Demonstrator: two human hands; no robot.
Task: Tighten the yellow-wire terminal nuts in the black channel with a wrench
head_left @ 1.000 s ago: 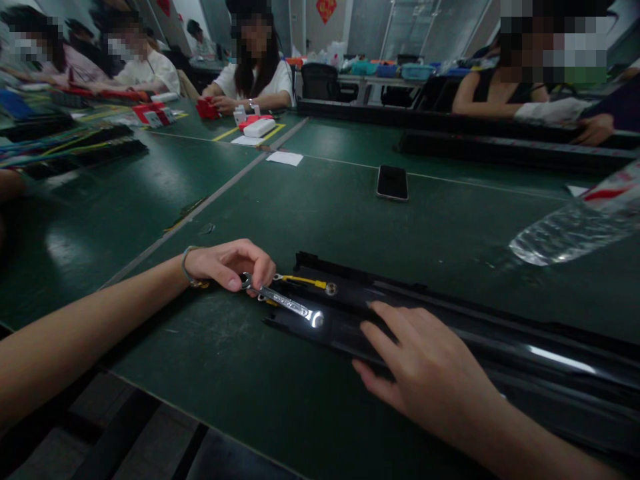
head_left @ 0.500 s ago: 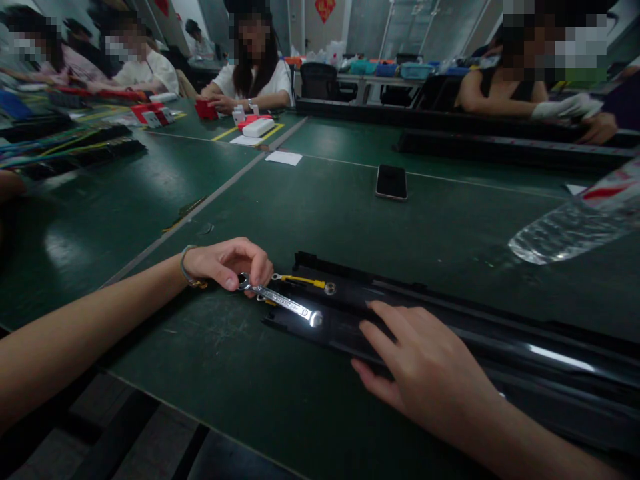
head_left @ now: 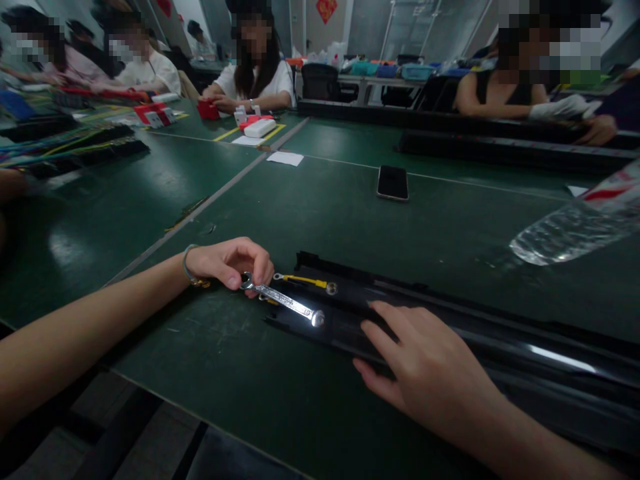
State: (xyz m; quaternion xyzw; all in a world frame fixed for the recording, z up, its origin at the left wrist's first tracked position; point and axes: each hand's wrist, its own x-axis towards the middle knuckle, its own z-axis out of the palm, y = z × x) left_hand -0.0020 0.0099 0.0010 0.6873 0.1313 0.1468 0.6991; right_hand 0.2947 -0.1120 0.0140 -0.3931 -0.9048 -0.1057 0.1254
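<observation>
My left hand [head_left: 234, 264] pinches the ring end of a silver combination wrench [head_left: 285, 299]. The wrench's far jaw lies at a bolt or nut near the left end of a long black channel-shaped panel [head_left: 350, 333]. Farther back on the same panel, a short yellow wire [head_left: 305, 281] with a ring terminal runs to another fastener [head_left: 331, 288]. A second yellow lead is mostly hidden beneath the wrench and my fingers. With fingers spread, my right hand [head_left: 425, 360] rests on the black panel, to the right of the wrench.
A black phone [head_left: 393, 183] and a clear water bottle [head_left: 565, 230] lie on the green table [head_left: 225, 400]. Across it, a co-worker [head_left: 265, 80] handles a red part, and another person's gloved hand [head_left: 563, 109] touches long black panels. Bundled wires [head_left: 75, 150] lie at left.
The wrench has turned very slightly, its jaw staying at the same fastener. Both hands hold nearly the same places, and the whole view has shifted a little.
</observation>
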